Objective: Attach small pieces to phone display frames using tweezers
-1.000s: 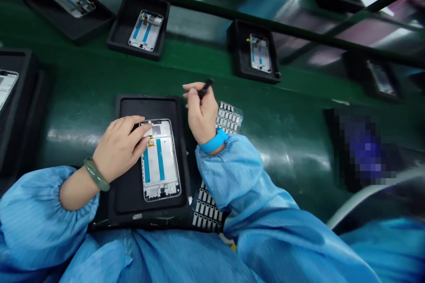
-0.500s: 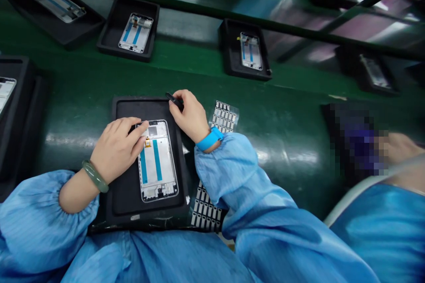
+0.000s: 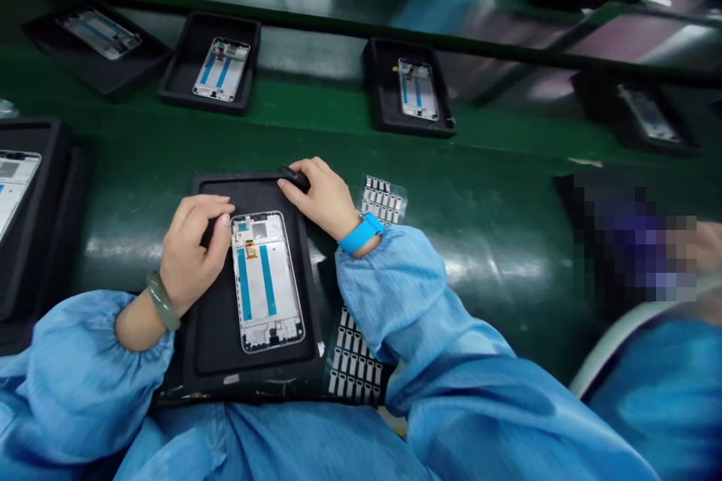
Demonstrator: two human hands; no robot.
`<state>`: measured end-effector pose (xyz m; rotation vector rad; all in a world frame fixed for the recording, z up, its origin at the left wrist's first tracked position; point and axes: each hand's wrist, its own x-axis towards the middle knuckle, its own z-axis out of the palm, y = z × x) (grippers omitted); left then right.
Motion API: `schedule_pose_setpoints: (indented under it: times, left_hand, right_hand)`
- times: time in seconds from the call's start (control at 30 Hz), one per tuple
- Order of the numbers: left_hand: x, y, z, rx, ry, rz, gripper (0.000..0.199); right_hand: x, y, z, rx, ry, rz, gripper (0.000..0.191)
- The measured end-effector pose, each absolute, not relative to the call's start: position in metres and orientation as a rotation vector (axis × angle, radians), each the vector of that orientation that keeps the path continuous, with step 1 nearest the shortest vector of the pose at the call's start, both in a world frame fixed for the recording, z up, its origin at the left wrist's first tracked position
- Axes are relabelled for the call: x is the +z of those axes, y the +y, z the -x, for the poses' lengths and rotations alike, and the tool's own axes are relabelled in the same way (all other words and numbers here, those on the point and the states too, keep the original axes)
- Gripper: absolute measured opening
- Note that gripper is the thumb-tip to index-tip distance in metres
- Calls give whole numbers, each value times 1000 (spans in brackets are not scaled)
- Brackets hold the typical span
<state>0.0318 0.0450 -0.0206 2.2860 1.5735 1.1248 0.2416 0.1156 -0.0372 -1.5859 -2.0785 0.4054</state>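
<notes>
- Locate the phone frame (image 3: 256,287): lying in the black tray (image 3: 206,349), right of the tray's middle, top end slanting slightly to the left.
- Note the main change: left hand (image 3: 195,252) drawn back from the frame's upper-left corner to just beside its left edge.
- Note the result: small blue patch (image 3: 242,226) in that corner now exposed; half a second ago, hidden under the fingers.
- Left hand state: fingers bent, thumb tip close to forefinger. Cannot tell whether touching the frame's edge or pinching anything small.
- Right hand (image 3: 324,199) state: clasped around the black tool (image 3: 295,178), at the tray's upper-right corner. Compared with one second ago, lowered and shifted left; compared with half a second ago, much the same.
- Keep the two hands distinct: well apart, on either side of the frame's top end.
- Unchanged on the frame: blue strips (image 3: 267,282) and orange connector (image 3: 251,249).
- Read the change, by judgement, as a release of the corner from the left hand's steadying; tool apart from the frame, so probably not working on its surface.
</notes>
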Motion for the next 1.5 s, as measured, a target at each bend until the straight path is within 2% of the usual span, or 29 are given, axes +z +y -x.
schedule_pose_setpoints:
  times: [0.07,0.2,0.27,0.33,0.5,0.6,0.77,1.1,1.23,1.33,1.5]
  left_hand:
    - [-22,65,-33,1186,1611,-2290,19]
    - [-28,136,-35,1076,1784,-2339,34]
    - [-31,177,-37,946,1943,-2335,43]
    - [-31,211,-38,656,2092,-2336,49]
    - [-25,247,-35,431,2084,-2371,30]
    - [-24,246,-30,376,2091,-2392,23]
    - [-22,238,-21,315,2110,-2407,22]
    - [18,225,-7,120,2005,-2554,40]
    - [34,212,-8,120,2047,-2652,41]
    - [42,191,-9,55,2059,-2846,38]
    - [45,143,-16,37,2050,-2974,34]
  right_hand:
    - [-37,119,-242,390,-2091,1594,23]
    - [-38,122,-245,368,-2106,1604,23]
    - [-38,123,-247,356,-2112,1624,24]
    - [-37,123,-249,336,-2131,1639,25]
    - [-33,126,-251,259,-2202,1648,27]
    - [-31,134,-256,203,-2208,1702,26]
    - [-30,149,-274,110,-2142,1861,27]
    - [-29,153,-280,68,-2062,2014,29]
    - [-30,172,-282,26,-1904,2165,29]
    - [-31,197,-286,82,-1696,2237,26]
    - [-30,233,-289,427,-1392,2123,24]
